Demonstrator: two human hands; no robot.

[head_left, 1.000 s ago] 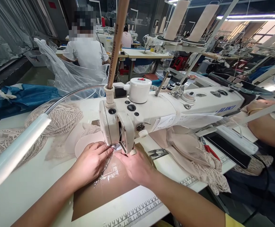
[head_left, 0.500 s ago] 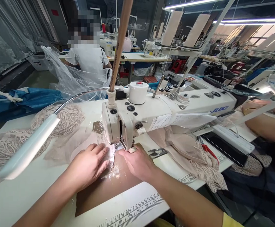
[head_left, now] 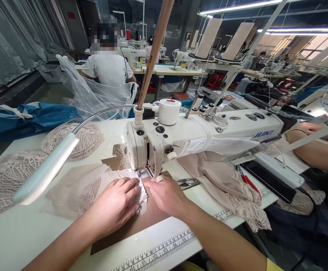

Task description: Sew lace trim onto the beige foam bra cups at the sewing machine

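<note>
A pale piece of lace fabric [head_left: 143, 194] lies under the needle area of the white sewing machine [head_left: 164, 139]. My left hand [head_left: 121, 199] rests flat on it, fingers stretched toward the presser foot [head_left: 141, 174]. Sheer beige mesh with lace [head_left: 76, 188] spreads out to the left of that hand. Just right of the needle, my right hand [head_left: 165, 195] is closed, its fingertips pressed together by the fabric's edge; anything between them is hidden. Beneath both hands is a shiny brown sheet [head_left: 115, 239] stuck to the table.
Thread snips [head_left: 188, 183] and a heap of beige lace garments [head_left: 223, 180] lie to the right, beside a black phone [head_left: 268, 182]. A lamp [head_left: 46, 169] arches over lace pieces [head_left: 75, 141] on the left. A co-worker's arm [head_left: 313, 146] is at far right; another person [head_left: 107, 69] sits ahead.
My left hand has shifted slightly right and toward me with the lace fabric. More of the mesh now lies flat at the left. My right hand stays near the needle.
</note>
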